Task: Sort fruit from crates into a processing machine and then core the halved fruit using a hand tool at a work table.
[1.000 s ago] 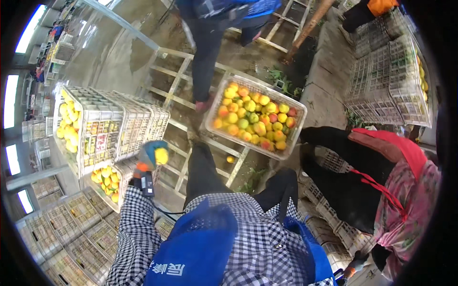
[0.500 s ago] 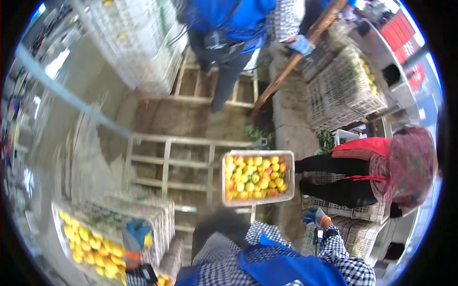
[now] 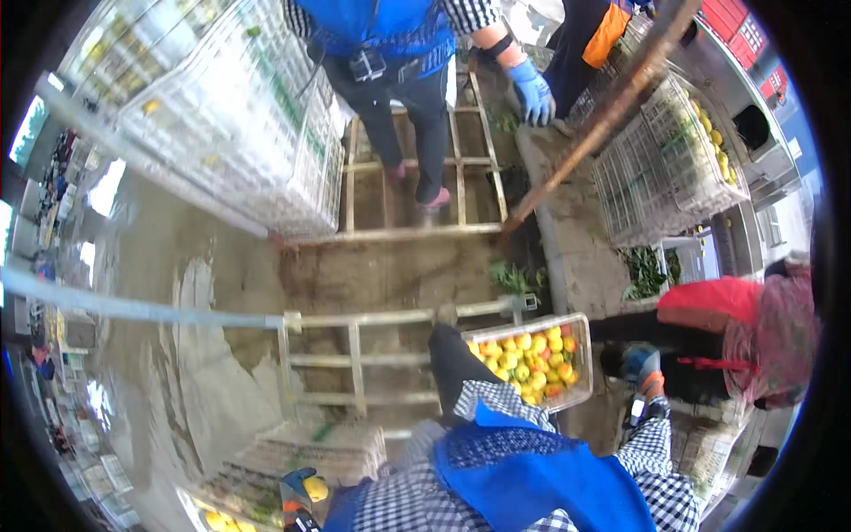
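So the wearer's left hand (image 3: 296, 483), in a dark blue glove, is down at the bottom of the frame, left of centre, with its fingers curled on a round yellow fruit (image 3: 316, 488). Pretty much next to it there's a plastic lattice crate (image 3: 324, 448), and more yellow fruit (image 3: 226, 523) sits in the lower left corner. The right hand (image 3: 640, 363), blue glove with an orange cuff, is right of centre, by the dark trousers of a person in a red and pink top (image 3: 769, 332). Can't tell how far those fingers are spread or if they've got anything. Between the two hands, just right of centre, a pale crate (image 3: 584, 346) holds yellow, red and greenish fruit (image 3: 536, 355), partly behind the wearer's checked sleeve. Up top, a co-worker in a blue apron (image 3: 372, 27) stands beside stacked white crates (image 3: 266, 133).
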The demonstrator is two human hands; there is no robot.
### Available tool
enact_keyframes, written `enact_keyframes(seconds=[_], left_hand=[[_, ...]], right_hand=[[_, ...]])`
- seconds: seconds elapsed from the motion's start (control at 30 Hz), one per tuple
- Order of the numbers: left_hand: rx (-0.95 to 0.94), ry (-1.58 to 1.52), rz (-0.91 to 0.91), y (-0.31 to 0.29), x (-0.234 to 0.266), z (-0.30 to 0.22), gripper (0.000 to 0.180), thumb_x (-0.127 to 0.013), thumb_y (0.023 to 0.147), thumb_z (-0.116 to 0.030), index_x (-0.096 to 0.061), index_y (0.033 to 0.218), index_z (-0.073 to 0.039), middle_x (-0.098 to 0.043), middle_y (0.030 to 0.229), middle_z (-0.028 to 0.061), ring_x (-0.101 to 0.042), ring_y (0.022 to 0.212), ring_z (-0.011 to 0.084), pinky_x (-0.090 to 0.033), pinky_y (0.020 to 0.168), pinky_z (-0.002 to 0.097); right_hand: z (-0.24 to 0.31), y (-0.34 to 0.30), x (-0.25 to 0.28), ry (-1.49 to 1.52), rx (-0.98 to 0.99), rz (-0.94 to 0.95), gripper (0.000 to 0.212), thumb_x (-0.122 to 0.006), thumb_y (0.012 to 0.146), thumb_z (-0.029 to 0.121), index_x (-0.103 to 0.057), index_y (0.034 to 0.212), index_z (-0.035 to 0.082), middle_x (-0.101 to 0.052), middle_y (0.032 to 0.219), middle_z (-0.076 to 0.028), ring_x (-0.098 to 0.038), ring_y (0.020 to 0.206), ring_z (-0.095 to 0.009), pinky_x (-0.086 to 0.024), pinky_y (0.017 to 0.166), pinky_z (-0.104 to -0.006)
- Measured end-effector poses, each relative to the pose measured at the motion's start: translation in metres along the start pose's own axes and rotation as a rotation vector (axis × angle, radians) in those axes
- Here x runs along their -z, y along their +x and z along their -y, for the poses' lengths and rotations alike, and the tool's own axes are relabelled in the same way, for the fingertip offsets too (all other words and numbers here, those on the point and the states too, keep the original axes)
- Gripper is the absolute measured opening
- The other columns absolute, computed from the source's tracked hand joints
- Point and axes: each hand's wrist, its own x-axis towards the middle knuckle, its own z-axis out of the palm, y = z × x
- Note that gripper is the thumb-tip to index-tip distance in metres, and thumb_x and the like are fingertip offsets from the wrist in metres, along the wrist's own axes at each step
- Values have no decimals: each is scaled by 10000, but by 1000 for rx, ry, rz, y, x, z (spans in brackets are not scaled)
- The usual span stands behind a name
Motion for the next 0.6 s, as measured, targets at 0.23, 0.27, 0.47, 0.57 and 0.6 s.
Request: enact_keyframes(seconds=[0.23, 0.27, 0.47, 0.57, 0.6], left_hand=[[-243, 166, 76, 124, -112, -115, 239, -541, 680, -111, -554, 869, 34, -586, 782, 103, -555, 657, 170, -460, 607, 276], [-417, 266, 218, 150, -103, -108, 264, -503, 719, -143, -537, 920, 26, -583, 807, 127, -564, 683, 196, -473, 600, 309], [0, -158, 338, 247, -82, -139, 286, -534, 667, -85, -535, 937, 9, -579, 811, 116, -563, 733, 200, -474, 626, 309], [468, -716, 360, 306, -79, -152, 308, -575, 613, -31, -544, 917, 4, -579, 798, 95, -557, 748, 188, -468, 646, 290], [467, -701, 372, 334, -88, -151, 308, -575, 613, -31, -544, 917, 4, -579, 798, 95, -557, 748, 188, -468, 646, 290]], right_hand=[[-33, 211, 228, 1649, -250, -1042, 441, -575, 691, 59, -420, 1104, 39, -491, 886, -22, -489, 680, -119, -408, 628, -244], [-24, 224, 268, 1633, -140, -1105, 402, -576, 686, 62, -438, 1062, 27, -501, 849, -23, -489, 687, -122, -402, 645, -245], [-36, 269, 269, 1667, -543, -1642, 387, -618, 626, -12, -484, 989, 15, -525, 839, -30, -504, 725, -136, -420, 660, -261], [-37, 269, 232, 1386, -958, -1509, 485, -695, 559, 48, -495, 999, 12, -534, 921, -62, -510, 771, -141, -424, 684, -276], [-33, 261, 229, 1419, -1035, -1464, 499, -705, 540, 70, -502, 993, 13, -533, 929, -67, -511, 771, -145, -424, 684, -277]])
